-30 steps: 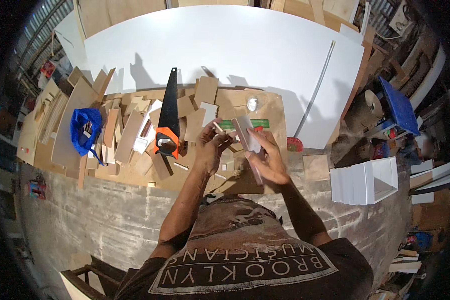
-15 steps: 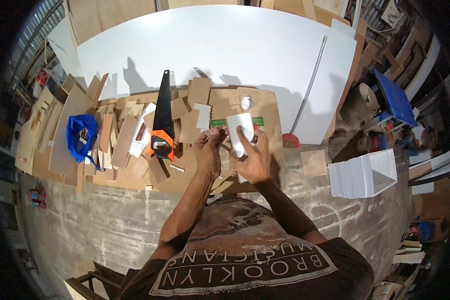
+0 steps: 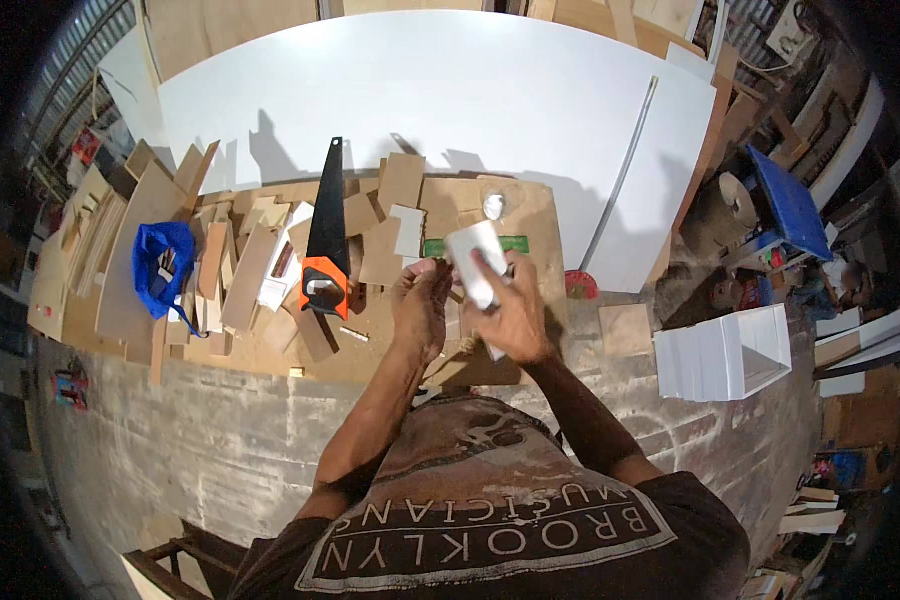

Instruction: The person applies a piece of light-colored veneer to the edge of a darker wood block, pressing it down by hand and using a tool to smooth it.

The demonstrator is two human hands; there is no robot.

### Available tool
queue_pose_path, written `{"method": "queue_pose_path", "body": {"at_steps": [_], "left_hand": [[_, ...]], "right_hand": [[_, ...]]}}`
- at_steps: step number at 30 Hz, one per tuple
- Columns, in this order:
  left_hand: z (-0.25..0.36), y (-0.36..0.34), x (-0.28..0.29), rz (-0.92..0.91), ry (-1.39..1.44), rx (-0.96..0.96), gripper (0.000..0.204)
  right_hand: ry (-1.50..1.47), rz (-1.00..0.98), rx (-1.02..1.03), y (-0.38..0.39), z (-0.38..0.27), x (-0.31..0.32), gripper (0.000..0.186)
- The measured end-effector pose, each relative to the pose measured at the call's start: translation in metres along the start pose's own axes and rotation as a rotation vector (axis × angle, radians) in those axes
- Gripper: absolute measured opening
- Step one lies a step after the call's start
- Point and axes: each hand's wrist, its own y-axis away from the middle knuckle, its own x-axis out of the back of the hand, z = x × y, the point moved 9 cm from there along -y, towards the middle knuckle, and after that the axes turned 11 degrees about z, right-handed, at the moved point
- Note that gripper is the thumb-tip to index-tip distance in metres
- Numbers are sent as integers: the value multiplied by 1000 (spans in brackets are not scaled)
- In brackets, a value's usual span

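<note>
My right hand [image 3: 512, 318] grips a white rectangular block [image 3: 473, 262], its fingers lying over the near face. Close beside it, my left hand [image 3: 420, 312] is closed, thumb and fingertips pressed together near the block's left edge. What those fingertips hold, if anything, is too small to make out. Behind both hands a green strip [image 3: 515, 243] lies on the wooden worktable [image 3: 542, 215], partly covered by the block. A small white lump [image 3: 493, 207] sits beyond the strip. To the left of my hands, a handsaw [image 3: 326, 240] with an orange-and-black handle rests on wood offcuts.
Wood offcuts [image 3: 380, 255] and a blue bag [image 3: 162, 270] crowd the table's left side. A large white panel [image 3: 440, 90] stands behind it, a metal strip [image 3: 620, 170] against it. On the floor at right are a white open box [image 3: 705, 355] and a red round thing [image 3: 581, 284].
The white block has tilted, its top leaning further left, as my right hand turned with it. My left hand stays nearly in place, its fingers still together.
</note>
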Motion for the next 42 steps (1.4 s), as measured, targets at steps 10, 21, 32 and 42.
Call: {"method": "queue_pose_path", "body": {"at_steps": [10, 21, 32, 42], "left_hand": [[-3, -5, 3, 38, -29, 31, 11], [-2, -8, -10, -36, -42, 1, 11], [16, -2, -22, -18, -118, -111, 11], [32, 8, -43, -65, -365, -344, 17]], "right_hand": [[-7, 80, -364, -18, 77, 16, 67], [-18, 138, -284, -19, 69, 11, 69], [-906, -154, -587, 6, 61, -33, 56], [-975, -96, -850, 9, 41, -33, 59]]}}
